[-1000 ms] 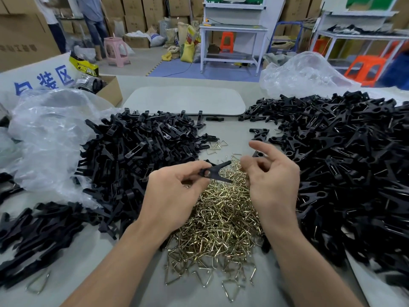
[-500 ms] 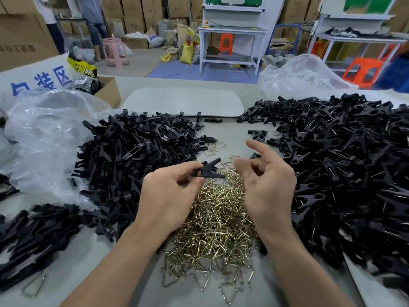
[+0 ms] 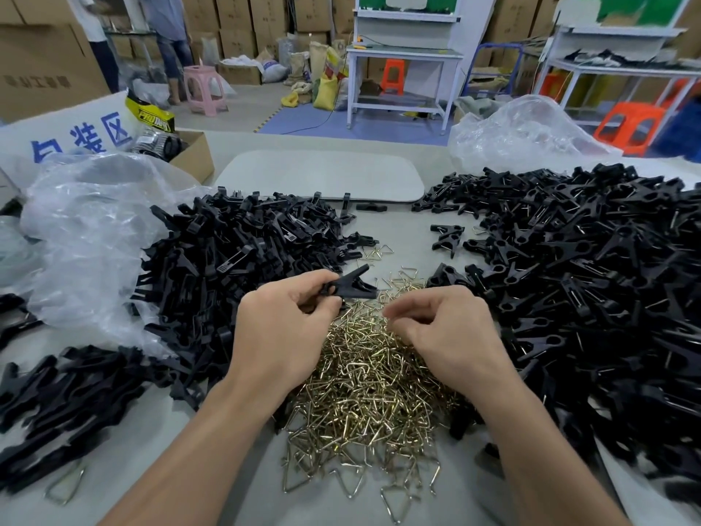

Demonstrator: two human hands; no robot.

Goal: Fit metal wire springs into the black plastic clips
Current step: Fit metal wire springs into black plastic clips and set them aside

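My left hand (image 3: 282, 332) pinches a black plastic clip (image 3: 351, 285) by its tail, its jaws pointing right and a little up. My right hand (image 3: 447, 336) hovers palm down over the heap of brass-coloured wire springs (image 3: 364, 396), fingers curled down into the wires; whether it grips one is hidden. A pile of black clip parts (image 3: 235, 260) lies to the left of the hands. A larger pile of black clips (image 3: 591, 290), many with wire showing, fills the right side.
Crumpled clear plastic bags lie at the left (image 3: 95, 237) and the far right (image 3: 519, 138). A grey pad (image 3: 322, 176) sits beyond the piles, and an open cardboard box (image 3: 189, 153) at far left. More black parts (image 3: 64, 400) spread along the near-left table edge.
My right hand dropped from a raised, finger-out pose onto the spring heap with fingers curled down. My left hand kept hold of the clip and tilted it slightly upward.
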